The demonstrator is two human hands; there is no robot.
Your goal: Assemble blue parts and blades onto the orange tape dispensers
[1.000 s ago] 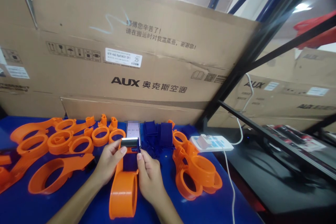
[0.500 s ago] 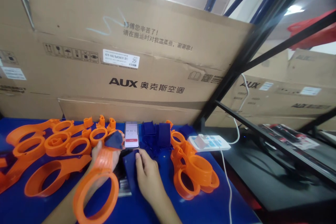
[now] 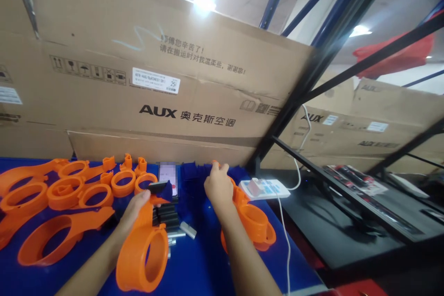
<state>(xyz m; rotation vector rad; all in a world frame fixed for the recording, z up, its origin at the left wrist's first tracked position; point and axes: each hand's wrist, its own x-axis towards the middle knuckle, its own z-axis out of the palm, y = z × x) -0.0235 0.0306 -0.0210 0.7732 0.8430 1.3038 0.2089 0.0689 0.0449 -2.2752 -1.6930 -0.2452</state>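
My left hand (image 3: 137,203) grips an orange plastic tape dispenser (image 3: 144,259) by its handle, its large ring hanging toward me. A dark blue piece (image 3: 168,190) and a flat black part sit at the dispenser's upper end. My right hand (image 3: 219,187) reaches to the back of the table, beside a pile of dark blue pieces (image 3: 194,187). Its fingers are bent down and largely hidden; a bit of orange plastic (image 3: 215,163) shows at them. More orange dispensers (image 3: 255,219) lie under and beside my right forearm.
Several orange dispensers (image 3: 64,192) cover the table's left side. A phone (image 3: 169,176) stands at the back; black cylinders (image 3: 166,216) and a small metal piece (image 3: 188,230) lie in front. A white power strip (image 3: 265,188) with a cable lies right, near the black rack (image 3: 291,101). Cardboard (image 3: 187,83) stands behind.
My right hand has left the dispenser and moved back and right to the blue pile; the blue flap it held no longer shows in it. My left hand has turned the dispenser.
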